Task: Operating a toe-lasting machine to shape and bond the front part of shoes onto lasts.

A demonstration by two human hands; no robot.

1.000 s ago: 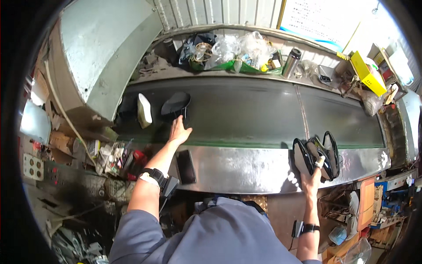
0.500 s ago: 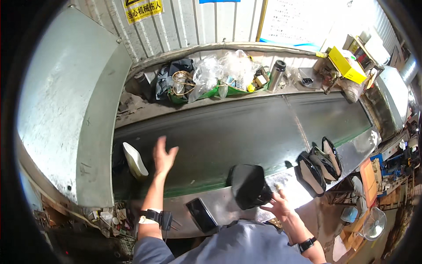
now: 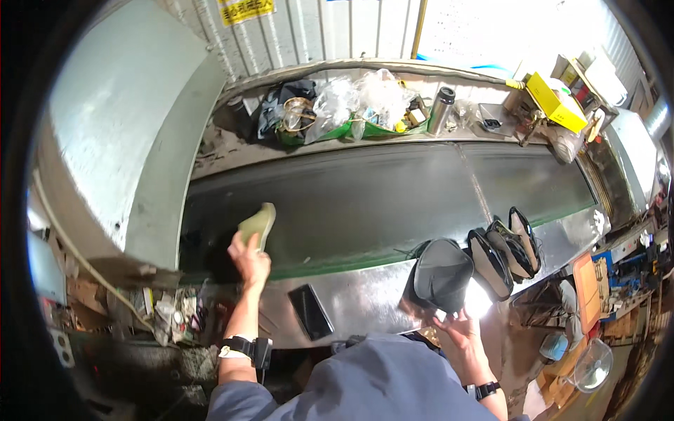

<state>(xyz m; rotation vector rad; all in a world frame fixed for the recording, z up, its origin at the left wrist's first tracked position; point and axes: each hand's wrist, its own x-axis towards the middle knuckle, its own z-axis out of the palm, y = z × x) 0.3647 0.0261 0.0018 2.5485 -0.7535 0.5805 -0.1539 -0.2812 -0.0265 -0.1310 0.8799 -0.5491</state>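
My left hand (image 3: 250, 261) grips a pale yellow-green wedge-shaped shoe sole (image 3: 258, 226), held tilted over the dark conveyor belt (image 3: 365, 189). At the metal ledge, my right hand (image 3: 460, 328) has its thumb and fingers at the lower edge of a black shoe upper (image 3: 444, 270). This upper has a broad rounded face, and thin strands stick out at its left. Beside it on the right, several black shoes (image 3: 490, 263) with beige undersides stand in a row on the ledge. Whether the upper rests on the ledge or is lifted, I cannot tell.
A black phone (image 3: 311, 311) lies on the metal ledge (image 3: 365, 295) between my arms. Behind the belt stand a green-edged heap of plastic bags (image 3: 337, 116), a steel flask (image 3: 441, 111) and a yellow box (image 3: 554, 102). A pale machine housing (image 3: 133, 133) borders the belt's left end.
My left hand has closed on the pale sole and lifted it off the belt. My right hand has shifted the black upper rightward, close to the row of shoes.
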